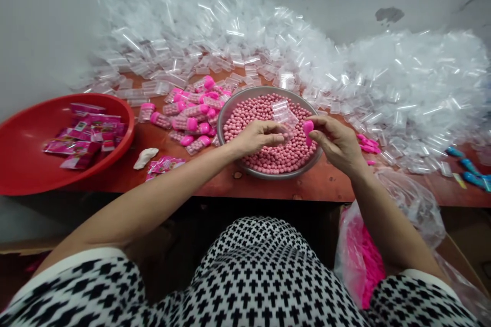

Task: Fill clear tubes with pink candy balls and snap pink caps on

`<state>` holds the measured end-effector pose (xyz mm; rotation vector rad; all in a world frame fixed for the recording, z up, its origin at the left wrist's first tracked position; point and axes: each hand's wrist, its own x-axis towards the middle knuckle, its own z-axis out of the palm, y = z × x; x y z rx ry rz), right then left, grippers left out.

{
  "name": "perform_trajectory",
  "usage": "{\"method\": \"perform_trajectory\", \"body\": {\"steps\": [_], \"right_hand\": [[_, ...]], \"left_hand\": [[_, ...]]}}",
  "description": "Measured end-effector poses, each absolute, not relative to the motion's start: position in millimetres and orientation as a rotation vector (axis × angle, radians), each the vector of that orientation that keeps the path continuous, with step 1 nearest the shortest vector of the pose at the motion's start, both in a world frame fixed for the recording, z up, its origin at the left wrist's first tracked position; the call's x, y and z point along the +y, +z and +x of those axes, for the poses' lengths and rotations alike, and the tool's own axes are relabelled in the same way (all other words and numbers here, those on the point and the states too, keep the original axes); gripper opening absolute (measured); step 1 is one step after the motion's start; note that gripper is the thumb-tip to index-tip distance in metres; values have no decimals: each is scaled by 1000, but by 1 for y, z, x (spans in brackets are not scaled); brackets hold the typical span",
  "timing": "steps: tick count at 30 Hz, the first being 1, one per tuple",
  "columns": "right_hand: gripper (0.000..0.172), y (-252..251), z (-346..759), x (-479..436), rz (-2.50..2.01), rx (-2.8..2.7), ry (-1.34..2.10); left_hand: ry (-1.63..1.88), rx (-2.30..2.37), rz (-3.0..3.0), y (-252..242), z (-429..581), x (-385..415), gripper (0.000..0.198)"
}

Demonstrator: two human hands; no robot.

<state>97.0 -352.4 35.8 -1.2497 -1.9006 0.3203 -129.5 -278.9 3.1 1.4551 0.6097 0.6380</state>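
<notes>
Over a metal bowl (268,176) full of pink candy balls (249,125), my left hand (263,135) is closed on a clear plastic tube (284,112). Some pink balls show through or behind the tube, and I cannot tell which. My right hand (339,143) pinches a bright pink cap (308,132) between thumb and fingers, just right of the tube and apart from it. Left of the bowl lies a heap of filled tubes with pink caps (192,111).
A great pile of empty clear tubes (238,36) runs along the wall. A red basin (23,148) with pink packets (86,135) stands at left. Loose pink caps (368,144) and blue pieces (473,173) lie at right. A plastic bag (414,204) hangs by the table's edge.
</notes>
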Motion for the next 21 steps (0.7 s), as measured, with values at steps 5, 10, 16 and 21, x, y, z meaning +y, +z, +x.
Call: {"method": "perform_trajectory", "body": {"steps": [5,10,16,21], "right_hand": [[29,34,105,-352,-1255,-1869,317],[27,31,107,-349,-1253,-1878,318],[24,27,104,-347,-1237,-1926,289],[24,20,109,-349,-1262,-1915,297]], "left_hand": [[692,560,1125,1,-124,-280,38],[671,642,1352,0,-128,-273,30],[153,910,2653,11,-117,-259,21],[164,769,2657,4,-82,-259,22]]}}
